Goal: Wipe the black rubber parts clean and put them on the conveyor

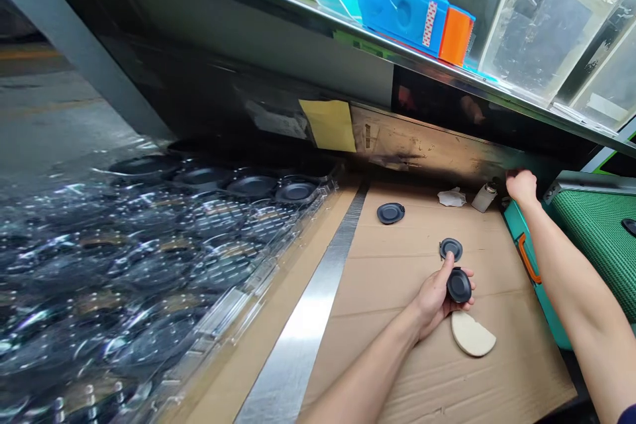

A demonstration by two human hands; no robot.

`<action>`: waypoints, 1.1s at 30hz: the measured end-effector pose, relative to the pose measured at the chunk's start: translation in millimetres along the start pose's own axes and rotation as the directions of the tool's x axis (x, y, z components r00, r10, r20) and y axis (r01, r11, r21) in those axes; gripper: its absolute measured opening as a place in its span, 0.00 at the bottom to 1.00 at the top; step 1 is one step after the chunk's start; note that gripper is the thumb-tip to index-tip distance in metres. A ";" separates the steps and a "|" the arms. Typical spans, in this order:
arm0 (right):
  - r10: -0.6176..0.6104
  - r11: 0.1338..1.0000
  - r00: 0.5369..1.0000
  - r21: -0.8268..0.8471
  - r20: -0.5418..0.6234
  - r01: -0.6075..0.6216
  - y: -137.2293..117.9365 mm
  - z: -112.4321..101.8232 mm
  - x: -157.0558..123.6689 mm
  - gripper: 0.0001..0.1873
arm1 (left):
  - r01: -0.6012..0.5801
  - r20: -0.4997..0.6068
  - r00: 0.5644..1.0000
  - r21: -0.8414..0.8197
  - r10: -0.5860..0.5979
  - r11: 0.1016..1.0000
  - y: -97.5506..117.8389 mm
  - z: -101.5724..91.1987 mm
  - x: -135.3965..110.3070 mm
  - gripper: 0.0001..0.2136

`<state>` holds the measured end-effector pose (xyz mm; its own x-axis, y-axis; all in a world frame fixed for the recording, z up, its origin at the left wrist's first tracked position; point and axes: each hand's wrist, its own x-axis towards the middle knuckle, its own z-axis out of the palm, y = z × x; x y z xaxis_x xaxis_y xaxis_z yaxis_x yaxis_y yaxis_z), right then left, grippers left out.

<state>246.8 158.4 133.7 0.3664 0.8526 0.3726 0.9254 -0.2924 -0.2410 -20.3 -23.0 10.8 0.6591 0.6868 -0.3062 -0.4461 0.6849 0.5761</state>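
Note:
My left hand (437, 291) is closed round a small black oval plastic part (459, 286), thumb at its upper edge, above the cardboard. A similar black oval part (450, 249) lies just beyond the fingertips, and another black part (391, 213) rests farther off to the left. Close below the left hand is a cream half-round pad (474, 334). My right hand (521, 185) reaches to the back right, at the far end of a teal case (539, 278) with an orange latch (529, 258). Its fingers are curled, and what they hold, if anything, is hidden.
Clear plastic trays (199, 265) of black round parts fill the left. A metal strip (313, 311) crosses the cardboard sheet (377, 358). A small bottle (484, 197) and crumpled white paper (452, 197) sit at the back. Green mesh belt (591, 232) is right; a blue bin (402, 10) stands overhead.

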 end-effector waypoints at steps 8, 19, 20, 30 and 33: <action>0.449 0.848 0.889 0.358 -0.095 -0.390 -30.7 87.2 -70.4 0.49 | -0.008 0.008 1.000 0.041 0.008 0.999 -3.2 -0.6 -1.3 0.25; 0.338 0.875 0.941 0.369 -0.003 -0.313 -3.2 86.3 -66.3 0.22 | -0.006 0.013 1.000 0.034 0.005 0.999 -3.6 -2.8 0.7 0.23; 0.311 0.882 0.951 0.373 0.000 -0.288 0.4 83.4 -68.4 0.24 | -0.008 0.014 1.000 0.036 0.008 0.999 -3.7 -3.0 0.9 0.23; -0.018 0.986 0.999 0.164 -0.032 0.023 3.8 13.3 -42.3 0.20 | -0.002 0.018 1.000 0.049 0.001 0.999 -1.9 -0.8 0.0 0.23; -0.204 0.979 0.975 0.012 0.087 0.203 3.4 -1.8 -21.4 0.18 | -0.020 0.025 1.000 0.043 0.019 0.999 -2.2 -0.9 -0.1 0.22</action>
<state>242.3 138.4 126.5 0.1606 0.9286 0.3346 0.9793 -0.1077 -0.1713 -20.0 -24.3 8.9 0.6658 0.6931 -0.2762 -0.4326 0.6603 0.6139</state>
